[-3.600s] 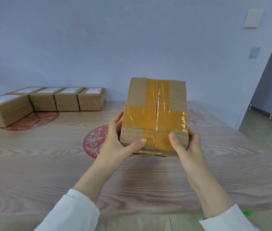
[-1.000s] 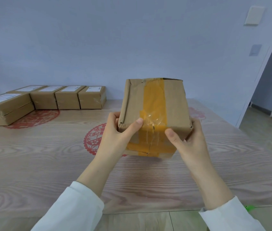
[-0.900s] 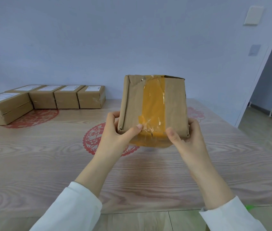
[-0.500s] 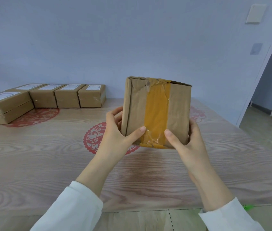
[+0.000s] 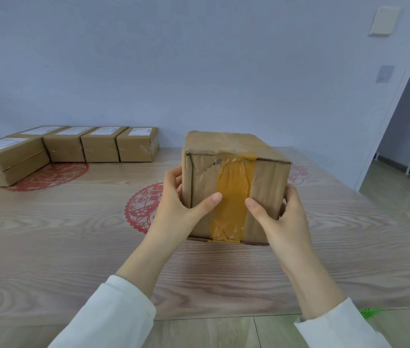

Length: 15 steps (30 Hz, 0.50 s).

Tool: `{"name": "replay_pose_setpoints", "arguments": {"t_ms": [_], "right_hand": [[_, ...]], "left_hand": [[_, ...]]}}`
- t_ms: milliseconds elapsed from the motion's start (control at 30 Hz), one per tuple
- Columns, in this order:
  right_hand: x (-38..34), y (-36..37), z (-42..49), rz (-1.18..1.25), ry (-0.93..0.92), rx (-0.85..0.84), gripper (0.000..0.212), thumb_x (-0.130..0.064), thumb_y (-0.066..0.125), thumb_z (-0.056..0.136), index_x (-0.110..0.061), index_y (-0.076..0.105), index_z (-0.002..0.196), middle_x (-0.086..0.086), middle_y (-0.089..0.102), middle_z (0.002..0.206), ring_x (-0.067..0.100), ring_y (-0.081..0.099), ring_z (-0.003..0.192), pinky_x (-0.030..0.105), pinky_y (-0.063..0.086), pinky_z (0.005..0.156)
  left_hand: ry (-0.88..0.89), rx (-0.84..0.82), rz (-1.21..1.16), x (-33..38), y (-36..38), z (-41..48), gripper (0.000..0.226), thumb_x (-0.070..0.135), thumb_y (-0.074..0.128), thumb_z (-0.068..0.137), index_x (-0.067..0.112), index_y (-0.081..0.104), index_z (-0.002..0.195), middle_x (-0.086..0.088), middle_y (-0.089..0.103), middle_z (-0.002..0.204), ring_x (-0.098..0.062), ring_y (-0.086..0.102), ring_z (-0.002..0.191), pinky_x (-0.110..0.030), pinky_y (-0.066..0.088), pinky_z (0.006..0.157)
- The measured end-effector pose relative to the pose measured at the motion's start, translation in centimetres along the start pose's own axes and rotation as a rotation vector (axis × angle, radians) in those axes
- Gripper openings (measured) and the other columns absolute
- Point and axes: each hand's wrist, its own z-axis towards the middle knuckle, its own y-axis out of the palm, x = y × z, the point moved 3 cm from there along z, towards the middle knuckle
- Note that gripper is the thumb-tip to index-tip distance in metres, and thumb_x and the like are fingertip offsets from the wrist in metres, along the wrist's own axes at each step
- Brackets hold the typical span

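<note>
Left hand (image 5: pixel 173 209) and right hand (image 5: pixel 284 217) clamp the box (image 5: pixel 234 187) by its sides, thumbs on its front. It looks light and stiff, though the tape (image 5: pixel 231 197) is probably slick, so bare cardboard grips best.

The person's left hand (image 5: pixel 173 209) and right hand (image 5: pixel 285 219) are bare, with short, plain thumbnails. Both forearms are uncovered from the wrist back to long white sleeves. The left sleeve (image 5: pixel 106 315) and right sleeve (image 5: pixel 337 325) are smooth, plain fabric in 1 colour, loose at the cuff, with soft folds.
</note>
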Motion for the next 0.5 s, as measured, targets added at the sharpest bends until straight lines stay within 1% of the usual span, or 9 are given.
{"name": "replay_pose_setpoints", "arguments": {"t_ms": [67,133,167,233,300,367,400,433,500], "right_hand": [[0.0,0.2,-0.1,0.011,-0.007,-0.028,0.050,-0.029,0.078,0.072,-0.028,0.048,0.112,0.000,0.058,0.117,0.010,0.059,0.105,0.030,0.053,0.084],[-0.5,0.3,-0.4,0.052,0.008,-0.050,0.048,-0.037,0.078,0.066,-0.032,0.047,0.102,-0.005,0.059,0.112,0.004,0.061,0.101,0.026,0.052,0.079],[-0.7,0.2,-0.4,0.077,0.018,-0.043,0.049,-0.043,0.075,0.061,-0.033,0.047,0.098,-0.008,0.061,0.106,-0.002,0.062,0.093,0.024,0.052,0.076],[-1.2,0.2,-0.4,0.092,0.015,-0.018,0.050,-0.049,0.070,0.054,-0.031,0.045,0.094,-0.012,0.062,0.095,-0.011,0.061,0.078,0.016,0.050,0.067],[-1.5,0.2,-0.4,0.059,-0.010,0.000,0.046,-0.048,0.070,0.058,-0.031,0.044,0.092,-0.013,0.061,0.090,-0.014,0.059,0.072,0.008,0.047,0.061],[-1.6,0.2,-0.4,0.032,-0.037,0.003,0.040,-0.042,0.073,0.065,-0.031,0.044,0.091,-0.014,0.061,0.089,-0.016,0.058,0.073,0.005,0.046,0.061],[-1.6,0.3,-0.4,0.033,-0.047,-0.002,0.040,-0.039,0.074,0.066,-0.031,0.044,0.091,-0.014,0.061,0.090,-0.016,0.058,0.073,0.005,0.046,0.062],[-1.6,0.3,-0.4,0.040,-0.050,-0.010,0.041,-0.039,0.075,0.065,-0.031,0.044,0.091,-0.014,0.061,0.092,-0.017,0.058,0.075,0.005,0.047,0.063],[-1.7,0.4,-0.5,0.055,-0.048,-0.028,0.050,-0.047,0.072,0.057,-0.031,0.045,0.097,-0.015,0.061,0.096,-0.014,0.060,0.081,0.009,0.050,0.067]], "left_hand": [[-0.007,0.060,0.015,0.1,-0.3,0.1,0.073,0.046,0.072,0.056,0.023,0.039,0.116,0.006,0.056,0.116,0.001,0.056,0.103,-0.021,0.053,0.082],[-0.007,0.077,0.032,0.1,-0.4,0.2,0.069,0.047,0.071,0.056,0.023,0.040,0.111,0.007,0.056,0.112,0.003,0.057,0.098,-0.019,0.051,0.078],[-0.008,0.066,0.052,0.0,-0.4,0.1,0.067,0.047,0.071,0.056,0.023,0.039,0.110,0.008,0.056,0.110,0.004,0.056,0.096,-0.018,0.051,0.078],[-0.009,0.047,0.097,-0.3,-0.3,-0.1,0.067,0.045,0.071,0.059,0.022,0.036,0.111,0.013,0.053,0.107,0.011,0.053,0.091,-0.011,0.048,0.074],[0.011,0.050,0.097,-0.4,-0.3,-0.2,0.069,0.038,0.074,0.067,0.026,0.030,0.118,0.022,0.048,0.107,0.023,0.050,0.087,-0.001,0.044,0.071],[0.065,0.060,0.061,-0.1,-0.3,-0.2,0.082,0.033,0.074,0.068,0.036,0.021,0.130,0.035,0.041,0.111,0.034,0.043,0.090,0.003,0.041,0.077],[0.087,0.064,0.038,0.1,-0.3,-0.2,0.087,0.034,0.074,0.066,0.040,0.019,0.133,0.038,0.039,0.114,0.035,0.041,0.094,0.002,0.040,0.082],[0.103,0.070,0.008,0.3,-0.4,-0.1,0.087,0.034,0.073,0.064,0.044,0.020,0.132,0.037,0.039,0.118,0.033,0.041,0.099,0.002,0.039,0.085],[0.123,0.081,-0.046,0.4,-0.4,-0.1,0.080,0.029,0.073,0.065,0.045,0.025,0.128,0.031,0.043,0.122,0.029,0.043,0.104,0.001,0.040,0.085]]}}
